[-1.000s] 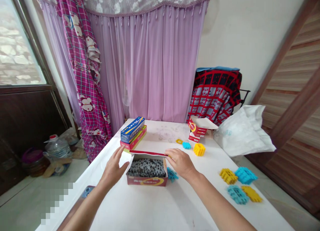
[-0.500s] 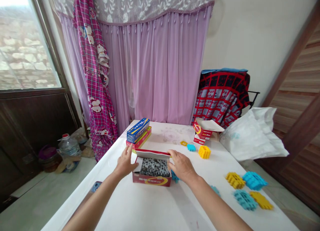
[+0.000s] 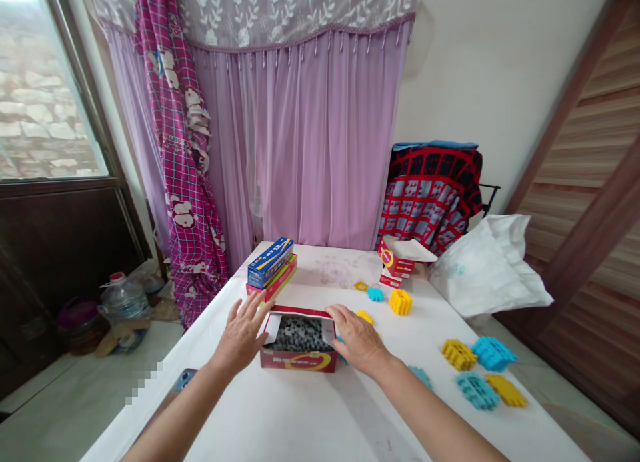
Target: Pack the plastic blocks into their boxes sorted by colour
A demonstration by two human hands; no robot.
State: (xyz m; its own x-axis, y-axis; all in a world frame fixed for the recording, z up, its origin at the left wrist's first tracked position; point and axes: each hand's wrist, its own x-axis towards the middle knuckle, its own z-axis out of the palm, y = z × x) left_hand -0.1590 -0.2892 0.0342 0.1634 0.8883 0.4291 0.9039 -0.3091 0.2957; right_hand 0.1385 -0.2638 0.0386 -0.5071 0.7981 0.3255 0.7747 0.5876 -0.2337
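Observation:
A red cardboard box [image 3: 299, 361] full of small grey pieces [image 3: 301, 334] stands on the table in front of me. Its lid [image 3: 300, 311] is raised at the far side, tipped somewhat over the contents, and white side flaps show at both ends. My left hand [image 3: 243, 329] is at the left end, open, fingers stretched out and thumb by the left flap. At the right end, my right hand [image 3: 357, 339] grips the lid's corner, its thumb near the right flap. Part of the box's right side is hidden by that hand.
A blue box [image 3: 271, 262] lies on a red and yellow box at the back left. Yellow block pieces [image 3: 401, 303] and blue ones [image 3: 494, 353] are spread over the right side. An open red box [image 3: 400, 257] stands behind them, near a white bag [image 3: 493, 265]. A phone [image 3: 185, 378] lies by my left forearm.
The lid has tipped further down over the box. My left hand's fingers have spread wider, and my right hand stays at the lid's corner. The whole view has shifted slightly.

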